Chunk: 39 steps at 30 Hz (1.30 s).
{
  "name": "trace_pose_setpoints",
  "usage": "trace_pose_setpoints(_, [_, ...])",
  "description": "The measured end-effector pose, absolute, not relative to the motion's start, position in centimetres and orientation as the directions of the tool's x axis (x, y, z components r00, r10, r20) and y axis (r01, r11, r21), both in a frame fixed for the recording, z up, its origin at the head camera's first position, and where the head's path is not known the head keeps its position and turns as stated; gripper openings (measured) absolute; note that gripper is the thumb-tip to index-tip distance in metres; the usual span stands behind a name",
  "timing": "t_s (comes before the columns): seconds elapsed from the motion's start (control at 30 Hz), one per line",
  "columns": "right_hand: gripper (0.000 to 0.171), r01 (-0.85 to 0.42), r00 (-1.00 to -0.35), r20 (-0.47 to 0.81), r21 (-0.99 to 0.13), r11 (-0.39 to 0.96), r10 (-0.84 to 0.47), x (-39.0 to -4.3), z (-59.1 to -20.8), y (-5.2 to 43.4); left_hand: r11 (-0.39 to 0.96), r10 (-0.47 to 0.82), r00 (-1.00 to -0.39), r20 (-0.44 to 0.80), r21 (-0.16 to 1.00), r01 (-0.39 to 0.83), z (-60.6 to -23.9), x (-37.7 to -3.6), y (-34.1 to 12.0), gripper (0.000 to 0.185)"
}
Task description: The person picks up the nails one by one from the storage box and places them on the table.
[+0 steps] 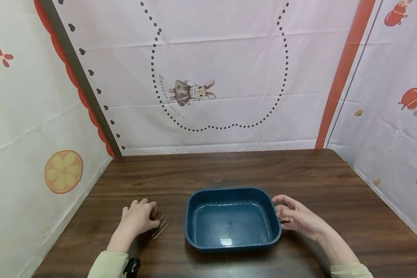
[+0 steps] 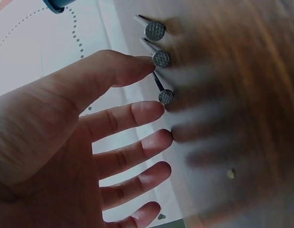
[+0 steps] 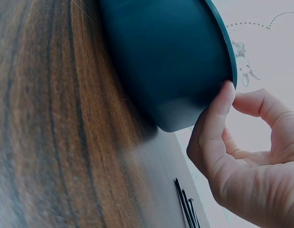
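My left hand reaches down at the left of the table, over a small row of metal nails. In the left wrist view three nails show their round, textured heads; thumb and forefinger stand apart on either side of the lowest nail. The other fingers spread loosely below. At the right, my right hand pinches the right rim of a blue rectangular container between its fingertips. One thin nail lies inside the container, in the near right corner.
More dark nails lie on the table beyond the right hand, mostly hidden by it in the head view. The brown wood table is bordered by printed white cloth at the back and both sides.
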State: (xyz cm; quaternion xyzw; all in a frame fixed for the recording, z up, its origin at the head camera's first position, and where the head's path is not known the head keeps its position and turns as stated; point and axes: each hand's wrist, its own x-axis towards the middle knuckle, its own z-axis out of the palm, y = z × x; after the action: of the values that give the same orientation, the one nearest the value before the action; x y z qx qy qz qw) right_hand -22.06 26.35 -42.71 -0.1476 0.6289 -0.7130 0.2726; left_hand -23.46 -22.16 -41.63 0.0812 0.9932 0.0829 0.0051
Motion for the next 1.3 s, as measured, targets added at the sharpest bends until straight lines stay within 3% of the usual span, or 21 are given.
trace_pose_setpoints(1.3, [0.024,0.233,-0.792,-0.145,-0.970,-0.074,-0.593,-21.91,-42.61,26.28,0.970,0.189,-0.982,0.001,0.155,0.187,-41.23,-23.77,-22.52,0.030])
